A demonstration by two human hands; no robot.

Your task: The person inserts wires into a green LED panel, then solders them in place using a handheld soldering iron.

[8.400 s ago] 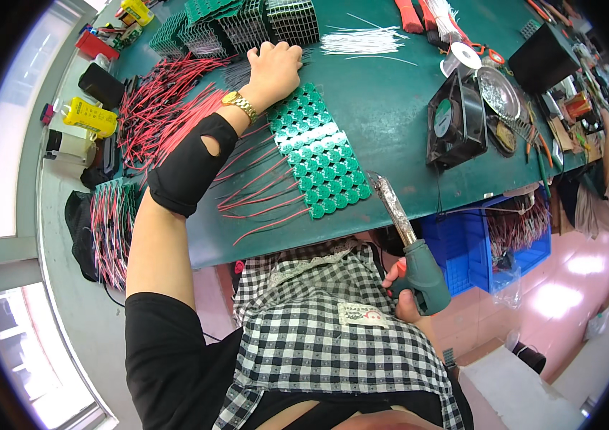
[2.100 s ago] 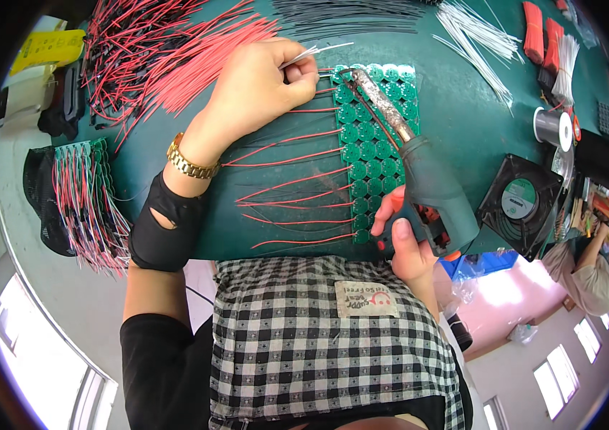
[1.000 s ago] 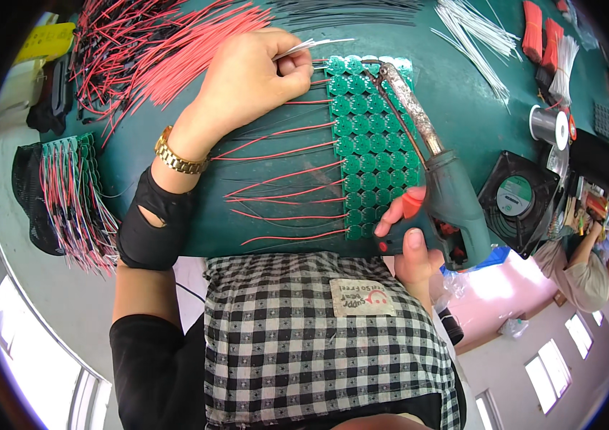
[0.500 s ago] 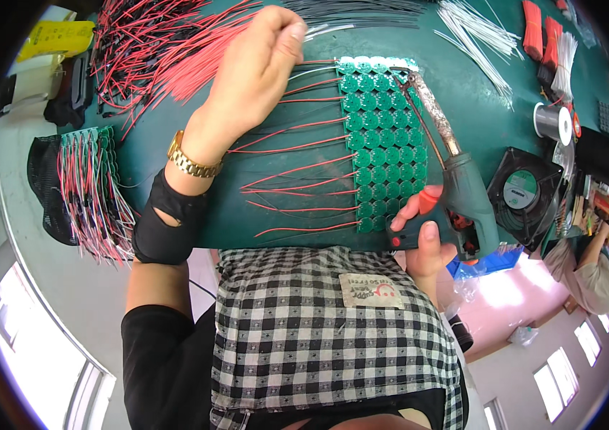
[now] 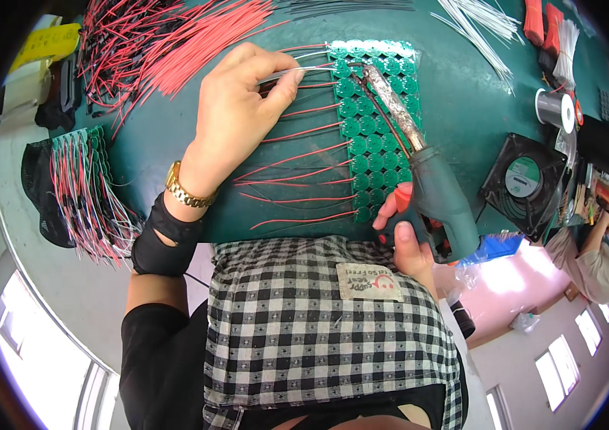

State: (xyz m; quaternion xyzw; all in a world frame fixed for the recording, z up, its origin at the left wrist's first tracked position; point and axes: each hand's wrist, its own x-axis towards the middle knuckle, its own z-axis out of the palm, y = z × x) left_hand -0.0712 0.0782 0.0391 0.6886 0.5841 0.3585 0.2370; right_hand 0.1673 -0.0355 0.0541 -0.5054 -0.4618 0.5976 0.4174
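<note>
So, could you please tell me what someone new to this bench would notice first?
Probably the green panel of round circuit boards at the middle of the dark green table, with thin red wires fanning out to its left. The right hand holds a pistol-grip soldering iron with its tip on the panel, while the left hand pinches a wire at the panel's edge. A heap of loose red wires fills the far left.

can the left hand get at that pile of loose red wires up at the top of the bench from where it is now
Probably yes: the left hand lies beside the red wire pile with bare mat between, though its fingers already pinch a thin wire.
</note>
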